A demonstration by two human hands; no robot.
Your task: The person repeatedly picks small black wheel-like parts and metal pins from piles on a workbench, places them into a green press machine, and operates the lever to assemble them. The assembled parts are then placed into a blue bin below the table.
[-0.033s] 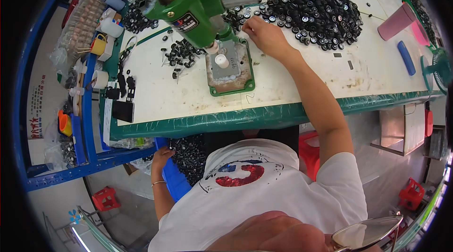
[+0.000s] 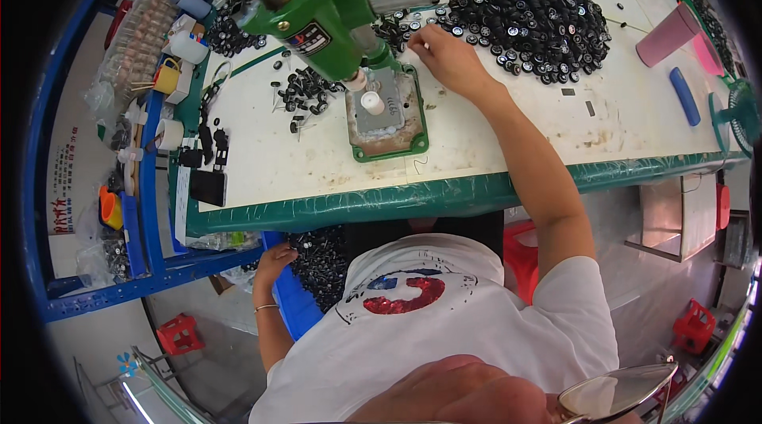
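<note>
On the far side of the press base, my right hand (image 2: 446,55) hovers over the white tabletop. Its fingers are bent and pinched beside the small black toy wheels (image 2: 414,25); whatever they hold is too small to make out. Below the table's front edge, my left hand (image 2: 275,264) is at the rim of a blue bin (image 2: 295,303) filled with small black wheel parts (image 2: 319,257). The fingers there are curled together, their contents hidden. Between the hands stands a green press (image 2: 321,35). A white round piece (image 2: 371,102) sits on its metal plate (image 2: 390,116).
A large heap of black wheels (image 2: 528,15) covers the back right. Wheels with pins (image 2: 304,93) lie left of the press. At the right are a pink cup (image 2: 667,35), a blue bar-shaped object (image 2: 684,97) and a green fan (image 2: 742,118). A blue rack (image 2: 155,186) borders the left.
My right hand has risen very slightly. The left hand has shifted a little at the blue bin. The press and the wheel piles are unchanged.
</note>
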